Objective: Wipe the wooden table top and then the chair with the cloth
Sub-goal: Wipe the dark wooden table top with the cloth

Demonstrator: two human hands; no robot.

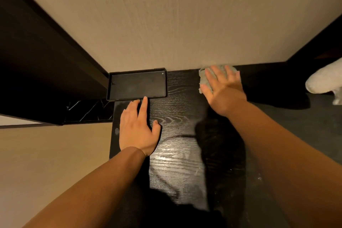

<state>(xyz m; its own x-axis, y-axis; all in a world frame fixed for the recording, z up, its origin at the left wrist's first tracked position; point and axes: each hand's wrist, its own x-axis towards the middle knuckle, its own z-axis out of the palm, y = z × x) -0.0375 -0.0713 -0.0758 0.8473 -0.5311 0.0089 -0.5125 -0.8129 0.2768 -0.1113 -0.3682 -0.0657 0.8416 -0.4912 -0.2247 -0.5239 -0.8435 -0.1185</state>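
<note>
Wall-side table edge (182, 74) (cloth (202, 77) under right hand (224, 89))

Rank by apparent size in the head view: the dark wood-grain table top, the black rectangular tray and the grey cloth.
1. Dark wood-grain table top
2. Black rectangular tray
3. Grey cloth, though the right hand covers most of it, so its full size is unsure.

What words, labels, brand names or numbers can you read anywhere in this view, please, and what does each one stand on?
None: no readable text shows in this view.
The black tray is blank apart from a small pale dot in one corner.
The wooden table top shows only grain.
The cloth under the right hand is plain.
The wall bears no sign.
</note>
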